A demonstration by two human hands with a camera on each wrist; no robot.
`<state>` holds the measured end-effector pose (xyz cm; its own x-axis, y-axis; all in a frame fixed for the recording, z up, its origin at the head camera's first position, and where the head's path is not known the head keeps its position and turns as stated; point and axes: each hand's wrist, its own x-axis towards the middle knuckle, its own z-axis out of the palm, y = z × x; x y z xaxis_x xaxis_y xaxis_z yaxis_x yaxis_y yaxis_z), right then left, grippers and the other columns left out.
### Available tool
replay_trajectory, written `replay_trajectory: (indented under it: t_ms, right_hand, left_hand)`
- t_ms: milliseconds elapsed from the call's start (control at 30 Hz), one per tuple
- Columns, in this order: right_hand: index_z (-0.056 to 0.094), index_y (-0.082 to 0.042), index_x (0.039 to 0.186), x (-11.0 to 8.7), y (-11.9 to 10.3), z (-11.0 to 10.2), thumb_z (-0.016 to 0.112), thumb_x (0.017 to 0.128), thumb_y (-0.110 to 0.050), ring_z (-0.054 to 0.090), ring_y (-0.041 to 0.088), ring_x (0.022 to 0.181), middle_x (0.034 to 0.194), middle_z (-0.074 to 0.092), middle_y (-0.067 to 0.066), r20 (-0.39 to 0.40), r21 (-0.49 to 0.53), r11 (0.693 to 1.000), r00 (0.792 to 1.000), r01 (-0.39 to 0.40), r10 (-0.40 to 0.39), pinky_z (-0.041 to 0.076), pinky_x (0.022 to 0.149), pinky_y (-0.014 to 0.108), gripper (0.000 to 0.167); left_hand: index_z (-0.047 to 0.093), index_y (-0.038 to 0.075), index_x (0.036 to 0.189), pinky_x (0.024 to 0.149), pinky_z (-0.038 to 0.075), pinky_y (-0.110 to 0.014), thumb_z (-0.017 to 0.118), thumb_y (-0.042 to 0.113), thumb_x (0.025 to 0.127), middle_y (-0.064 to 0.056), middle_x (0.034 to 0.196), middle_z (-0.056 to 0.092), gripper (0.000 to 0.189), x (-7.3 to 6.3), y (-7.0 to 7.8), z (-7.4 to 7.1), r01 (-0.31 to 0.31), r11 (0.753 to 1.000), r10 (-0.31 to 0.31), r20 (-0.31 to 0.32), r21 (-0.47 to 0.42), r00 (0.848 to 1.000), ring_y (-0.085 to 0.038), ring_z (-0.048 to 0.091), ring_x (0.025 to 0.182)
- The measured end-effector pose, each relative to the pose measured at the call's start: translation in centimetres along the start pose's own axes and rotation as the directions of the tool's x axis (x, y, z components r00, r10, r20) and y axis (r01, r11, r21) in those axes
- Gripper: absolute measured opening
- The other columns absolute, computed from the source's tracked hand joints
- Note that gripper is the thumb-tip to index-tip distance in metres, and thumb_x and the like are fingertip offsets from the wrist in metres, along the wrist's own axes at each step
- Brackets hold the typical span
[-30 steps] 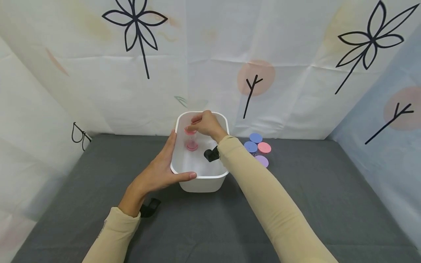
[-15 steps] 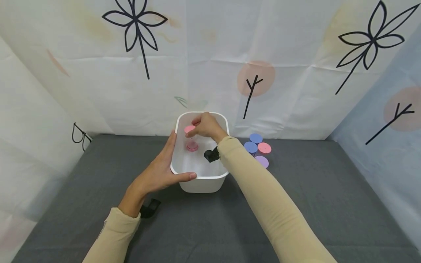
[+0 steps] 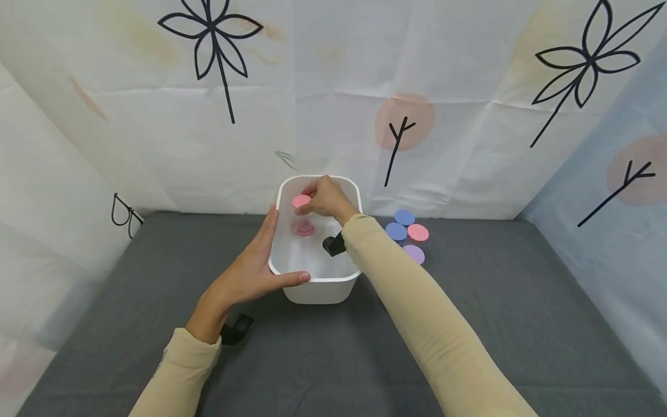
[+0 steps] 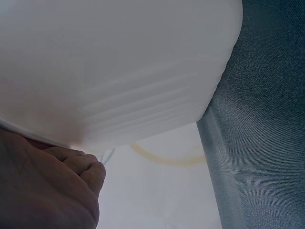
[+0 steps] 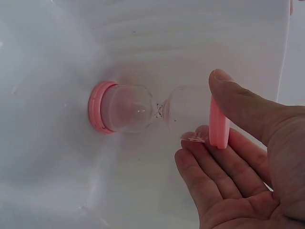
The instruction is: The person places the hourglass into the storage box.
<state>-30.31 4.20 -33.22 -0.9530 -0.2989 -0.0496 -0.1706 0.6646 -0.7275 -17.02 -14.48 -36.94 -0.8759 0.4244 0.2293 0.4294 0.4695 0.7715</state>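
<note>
A sand timer (image 5: 183, 112) with pink end caps and two clear bulbs stands inside a white plastic bin (image 3: 318, 294). My right hand (image 3: 328, 198) reaches into the bin and holds the timer by its upper pink cap (image 3: 301, 201). In the right wrist view the thumb lies on one side of that cap and the fingers on the other. The lower cap (image 5: 101, 107) is at the bin floor. My left hand (image 3: 250, 269) rests at the bin's near left corner, its fingers straight along the left side and thumb across the front rim.
Right of the bin on the grey cloth (image 3: 495, 307) stand several more timers, with blue caps (image 3: 396, 231), a pink cap (image 3: 418, 233) and a lilac cap (image 3: 414, 253). A patterned white curtain (image 3: 333, 104) hangs right behind the bin.
The timer's upper cap has come up slightly, and more of it shows beside my right fingers. My left hand and the bin have stayed put.
</note>
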Motion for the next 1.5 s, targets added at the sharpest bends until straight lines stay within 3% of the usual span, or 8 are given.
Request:
replay_trajectory:
  t_ms: [233, 567, 833, 1100, 1267, 1500]
  right_hand:
    - [0.070, 0.003, 0.122, 0.2, -0.1, 0.1, 0.088, 0.080, -0.013, 0.064, 0.023, 0.100, 0.115, 0.071, 0.016, 0.011, 0.014, 1.000, 1.000, -0.015, 0.015, 0.051, 0.088, 0.032, 0.049]
    - [0.067, 0.003, 0.127, 0.0, -0.4, -0.1, 0.088, 0.080, -0.017, 0.064, 0.023, 0.104, 0.119, 0.070, 0.014, 0.006, -0.010, 0.999, 0.999, -0.039, 0.039, 0.050, 0.092, 0.033, 0.055]
    - [0.068, -0.003, 0.130, -0.7, -1.1, -1.6, 0.091, 0.078, -0.027, 0.066, 0.020, 0.109, 0.120, 0.072, 0.008, -0.031, 0.003, 0.997, 0.997, -0.075, 0.075, 0.051, 0.093, 0.033, 0.062]
    - [0.064, 0.001, 0.133, -2.9, -1.5, -4.6, 0.088, 0.081, -0.024, 0.065, 0.023, 0.115, 0.126, 0.069, 0.014, -0.022, 0.114, 0.992, 0.999, 0.051, -0.049, 0.052, 0.094, 0.033, 0.063]
    - [0.061, 0.002, 0.136, -5.1, -0.9, -6.6, 0.087, 0.082, -0.022, 0.063, 0.027, 0.121, 0.130, 0.066, 0.016, -0.036, 0.200, 0.970, 0.990, 0.140, -0.136, 0.050, 0.099, 0.034, 0.064]
    - [0.061, 0.001, 0.137, -8.9, 1.4, -9.0, 0.085, 0.084, -0.016, 0.061, 0.030, 0.124, 0.132, 0.064, 0.017, -0.082, 0.299, 0.937, 0.983, 0.180, -0.163, 0.049, 0.100, 0.035, 0.061]
  left_hand:
    - [-0.009, 0.025, 0.163, 0.095, 0.050, -0.050, 0.085, 0.047, 0.079, 0.001, 0.169, 0.001, 0.128, -0.1, -0.1, -0.2, 0.018, 1.000, -0.018, 0.007, 0.006, 1.000, -0.033, 0.043, 0.133]
    - [-0.009, 0.034, 0.162, 0.095, 0.050, -0.051, 0.087, 0.046, 0.078, 0.011, 0.168, 0.002, 0.128, -0.1, -0.2, -0.1, 0.003, 1.000, -0.003, -0.001, -0.028, 1.000, -0.025, 0.044, 0.132]
    - [-0.008, 0.032, 0.162, 0.098, 0.048, -0.050, 0.087, 0.047, 0.078, 0.014, 0.167, 0.000, 0.128, -0.1, -0.1, 0.1, 0.012, 1.000, -0.012, -0.004, -0.028, 1.000, -0.025, 0.043, 0.134]
    - [-0.009, 0.038, 0.161, 0.097, 0.048, -0.051, 0.089, 0.042, 0.077, 0.011, 0.167, 0.005, 0.128, 0.1, -0.2, 0.0, -0.015, 0.999, 0.015, -0.006, -0.047, 1.000, -0.024, 0.044, 0.134]
    - [-0.008, 0.033, 0.162, 0.100, 0.046, -0.051, 0.089, 0.042, 0.077, 0.010, 0.168, 0.004, 0.130, 0.2, -0.2, 0.0, -0.031, 0.998, 0.030, -0.008, -0.054, 1.000, -0.021, 0.043, 0.135]
    - [-0.007, 0.030, 0.163, 0.100, 0.045, -0.051, 0.089, 0.043, 0.077, 0.006, 0.168, 0.006, 0.130, 0.2, -0.3, 0.1, -0.038, 0.998, 0.037, -0.009, -0.054, 0.999, -0.020, 0.041, 0.136]
